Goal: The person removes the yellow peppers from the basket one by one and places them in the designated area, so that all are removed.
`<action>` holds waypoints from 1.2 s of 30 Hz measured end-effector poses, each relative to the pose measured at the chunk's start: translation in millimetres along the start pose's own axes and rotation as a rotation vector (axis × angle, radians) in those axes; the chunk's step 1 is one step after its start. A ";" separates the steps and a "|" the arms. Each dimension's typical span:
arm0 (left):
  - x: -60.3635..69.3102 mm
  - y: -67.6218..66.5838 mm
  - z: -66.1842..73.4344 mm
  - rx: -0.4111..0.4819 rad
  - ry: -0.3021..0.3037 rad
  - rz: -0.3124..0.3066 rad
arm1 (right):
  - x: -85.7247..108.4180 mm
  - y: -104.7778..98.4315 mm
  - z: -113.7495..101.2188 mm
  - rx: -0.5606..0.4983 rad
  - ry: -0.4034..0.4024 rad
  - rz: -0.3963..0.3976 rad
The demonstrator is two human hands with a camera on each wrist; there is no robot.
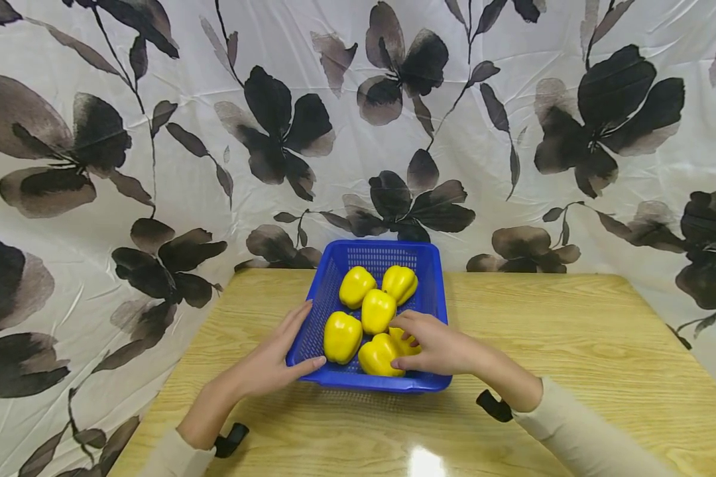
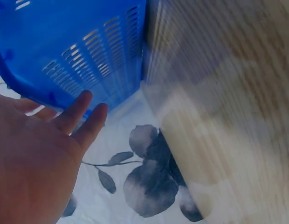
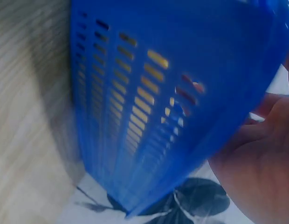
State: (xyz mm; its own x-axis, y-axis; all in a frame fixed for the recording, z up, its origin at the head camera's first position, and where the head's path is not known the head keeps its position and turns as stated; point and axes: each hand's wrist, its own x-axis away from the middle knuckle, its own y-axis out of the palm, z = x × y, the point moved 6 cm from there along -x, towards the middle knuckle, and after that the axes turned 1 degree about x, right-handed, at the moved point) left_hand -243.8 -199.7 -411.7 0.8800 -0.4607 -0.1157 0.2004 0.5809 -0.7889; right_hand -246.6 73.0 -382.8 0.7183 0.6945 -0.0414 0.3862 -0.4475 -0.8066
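A blue plastic basket (image 1: 384, 383) stands on the wooden table and holds several yellow bell peppers (image 1: 343, 337). My left hand (image 1: 268, 363) lies along the basket's left side, fingers extended and thumb over the front left rim. In the left wrist view, fingers (image 2: 75, 112) touch the outside of the basket. My right hand (image 1: 438, 346) reaches over the front right corner, its bent fingers and thumb around a partly hidden bell pepper (image 1: 403, 340). The thumb tip is against the neighbouring front bell pepper (image 1: 380, 356). In the right wrist view, the basket wall (image 3: 196, 126) hides the fingertips.
The light wooden table (image 1: 549, 331) extends to both sides of the basket. Behind it hangs a white cloth (image 1: 346, 159) with dark flowers, close to the basket's back rim. Black straps (image 1: 494, 405) circle both wrists.
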 end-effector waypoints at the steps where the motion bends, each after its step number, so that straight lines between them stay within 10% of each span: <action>1: 0.4 1.2 0.2 0.001 0.000 0.000 | -1.9 2.4 -1.2 0.007 -0.007 -0.005; 15: 4.6 13.0 -2.8 0.004 -0.056 -0.006 | -34.0 30.8 -10.8 0.193 -0.055 -0.089; 36: 4.7 12.5 -3.9 -0.010 -0.086 -0.022 | -48.1 35.7 -11.8 0.036 -0.004 -0.113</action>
State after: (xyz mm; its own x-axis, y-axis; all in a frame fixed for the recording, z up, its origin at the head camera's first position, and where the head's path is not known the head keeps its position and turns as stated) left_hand -238.8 -197.2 -424.5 0.9091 -0.4140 -0.0464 0.2165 0.5646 -0.7965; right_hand -260.6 17.0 -402.6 0.6689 0.7418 0.0486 0.4437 -0.3459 -0.8268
